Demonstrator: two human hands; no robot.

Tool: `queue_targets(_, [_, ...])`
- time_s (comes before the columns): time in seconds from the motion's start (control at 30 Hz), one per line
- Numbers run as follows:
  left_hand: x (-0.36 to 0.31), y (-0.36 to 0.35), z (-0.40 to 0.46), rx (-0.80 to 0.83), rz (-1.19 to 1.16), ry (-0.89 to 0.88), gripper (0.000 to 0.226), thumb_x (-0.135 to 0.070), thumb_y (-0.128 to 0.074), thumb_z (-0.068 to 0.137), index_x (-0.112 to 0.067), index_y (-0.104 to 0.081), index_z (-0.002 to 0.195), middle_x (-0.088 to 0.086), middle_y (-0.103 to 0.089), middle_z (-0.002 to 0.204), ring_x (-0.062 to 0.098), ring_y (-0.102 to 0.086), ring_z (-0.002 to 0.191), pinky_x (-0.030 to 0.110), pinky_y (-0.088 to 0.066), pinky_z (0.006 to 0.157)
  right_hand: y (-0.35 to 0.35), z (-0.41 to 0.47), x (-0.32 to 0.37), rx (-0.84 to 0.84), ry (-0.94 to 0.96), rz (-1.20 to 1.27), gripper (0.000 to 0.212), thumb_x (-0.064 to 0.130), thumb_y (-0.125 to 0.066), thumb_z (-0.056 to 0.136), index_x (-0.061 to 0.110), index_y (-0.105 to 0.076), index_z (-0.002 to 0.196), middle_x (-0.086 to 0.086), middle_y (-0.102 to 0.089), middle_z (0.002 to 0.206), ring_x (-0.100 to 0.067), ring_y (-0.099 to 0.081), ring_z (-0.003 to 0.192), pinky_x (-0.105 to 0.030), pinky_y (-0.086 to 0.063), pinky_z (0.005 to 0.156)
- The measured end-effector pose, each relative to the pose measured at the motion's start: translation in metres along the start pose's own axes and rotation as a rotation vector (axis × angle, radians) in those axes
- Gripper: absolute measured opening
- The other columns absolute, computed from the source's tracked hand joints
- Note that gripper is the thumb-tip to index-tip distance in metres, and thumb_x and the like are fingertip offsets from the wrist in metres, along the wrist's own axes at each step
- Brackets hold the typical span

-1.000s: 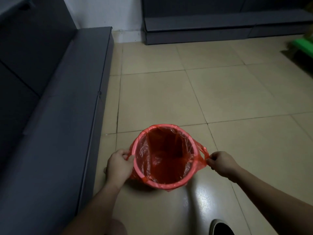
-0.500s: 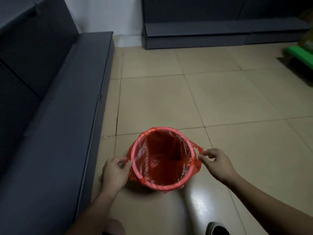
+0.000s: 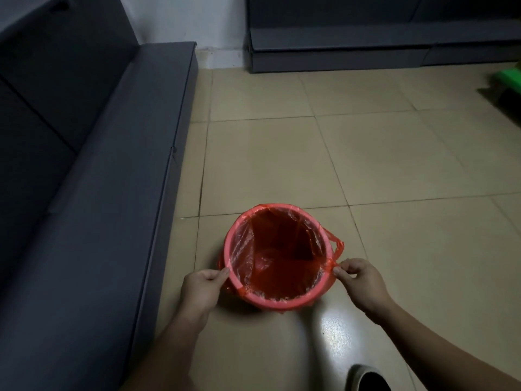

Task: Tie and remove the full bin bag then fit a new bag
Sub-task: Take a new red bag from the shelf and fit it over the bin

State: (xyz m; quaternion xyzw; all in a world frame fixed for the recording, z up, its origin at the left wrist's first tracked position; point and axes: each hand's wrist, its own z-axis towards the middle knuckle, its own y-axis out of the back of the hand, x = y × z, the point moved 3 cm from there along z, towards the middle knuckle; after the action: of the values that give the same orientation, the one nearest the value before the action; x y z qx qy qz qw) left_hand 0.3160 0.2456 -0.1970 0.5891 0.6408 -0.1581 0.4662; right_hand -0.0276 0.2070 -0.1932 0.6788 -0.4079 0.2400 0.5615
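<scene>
A small round red bin (image 3: 255, 299) stands on the tiled floor, lined with a thin red plastic bag (image 3: 270, 249) folded over its rim. The bag inside looks empty. My left hand (image 3: 201, 289) pinches the bag's edge at the bin's left rim. On the right side, my right hand (image 3: 359, 280) pinches the bag's fold just below a loose handle loop (image 3: 337, 245) that sticks out from the rim.
A long dark grey bench (image 3: 112, 193) runs along the left, close to the bin. Another grey bench (image 3: 366, 49) lines the far wall. Something green (image 3: 507, 79) sits at the far right. A shoe (image 3: 366, 380) shows at the bottom edge.
Both hands have shifted toward me along the bin's rim. The right hand let the handle loop go slack and now grips the bag lower on the rim.
</scene>
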Motion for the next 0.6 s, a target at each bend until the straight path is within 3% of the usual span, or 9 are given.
queue_targets(0.13, [0.009,-0.005,0.002,-0.001,-0.066,0.085,0.012,-0.021,-0.071,0.092,-0.011,-0.077,0.089,0.002,-0.078,0.09,0.017,-0.068,0.092,0.03,-0.047,0.078,-0.007,0.002,-0.008,-0.011,0.01,0.005,0.028,0.015,-0.075,0.086,0.028,-0.07,0.063,0.006,-0.065,0.085,-0.012,-0.059,0.091,-0.032,-0.043,0.077])
queue_targets(0.23, [0.013,-0.008,0.005,0.028,-0.049,0.098,0.017,-0.024,-0.065,0.096,-0.011,-0.076,0.1,0.001,-0.077,0.098,0.018,-0.067,0.099,0.032,-0.048,0.085,-0.01,0.007,-0.01,0.005,-0.049,-0.031,0.018,0.022,-0.077,0.085,0.026,-0.071,0.069,0.001,-0.064,0.097,-0.018,-0.059,0.098,-0.039,-0.047,0.089])
queue_targets(0.4, [0.011,-0.011,0.005,0.012,-0.093,0.084,0.019,-0.029,-0.057,0.1,-0.02,-0.071,0.09,0.0,-0.074,0.098,0.02,-0.064,0.101,0.039,-0.047,0.095,-0.01,0.006,-0.009,0.003,-0.089,-0.019,0.006,0.028,-0.079,0.083,0.026,-0.075,0.079,0.003,-0.066,0.105,-0.016,-0.059,0.101,-0.042,-0.048,0.094])
queue_targets(0.5, [0.005,-0.008,-0.002,-0.021,-0.127,0.041,0.027,-0.036,-0.06,0.098,-0.02,-0.073,0.08,-0.008,-0.076,0.078,0.013,-0.065,0.087,0.03,-0.049,0.076,-0.001,-0.003,-0.003,-0.111,-0.123,0.106,0.024,0.036,-0.079,0.081,0.027,-0.073,0.103,0.009,-0.067,0.106,-0.008,-0.061,0.095,-0.035,-0.05,0.082])
queue_targets(0.6, [0.003,-0.01,-0.01,0.032,-0.135,0.045,0.013,-0.036,-0.071,0.09,-0.028,-0.074,0.08,-0.013,-0.075,0.066,0.002,-0.063,0.081,0.021,-0.042,0.063,-0.003,-0.02,0.004,-0.222,-0.238,0.2,0.03,0.054,-0.074,0.078,0.025,-0.074,0.083,0.007,-0.074,0.085,-0.013,-0.067,0.083,-0.034,-0.049,0.073])
